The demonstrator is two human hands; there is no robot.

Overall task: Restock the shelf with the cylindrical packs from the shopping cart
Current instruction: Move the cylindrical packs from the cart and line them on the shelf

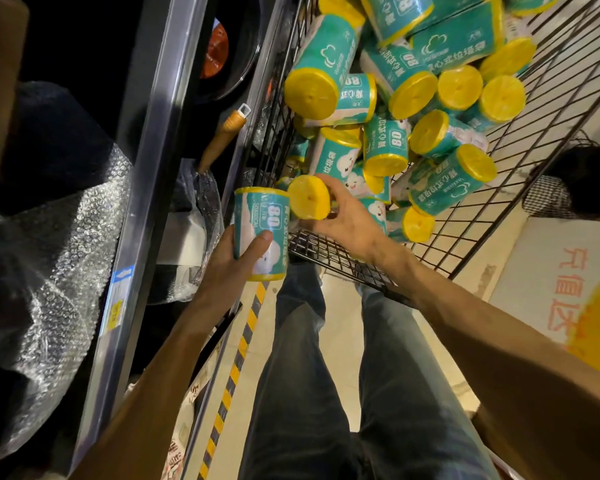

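Nearest the camera, the left hand (229,258) is wrapped around one cylindrical pack (261,233), thumb across its teal label and fingers behind, holding it upright just outside the near edge of the shopping cart (329,252). Beside it, the right hand (347,216) reaches over the wire rim and closes its fingertips on a second pack (309,197), yellow end turned toward the camera, at the cart's near corner. Beyond that, many more packs (406,109) lie heaped at all angles in the cart. To the left runs the metal shelf edge (142,174) with a price tag, and bubble-wrapped goods (66,237) sit on the shelf. The packs look like tightly wound rolls of plastic bags in a glossy sleeve: probably light, fairly firm with a little give, not fragile, and somewhat slick. One hand spans each easily, so a wrap around the middle of the barrel seems the surest hold; pinching the flat yellow end alone would risk a slip.
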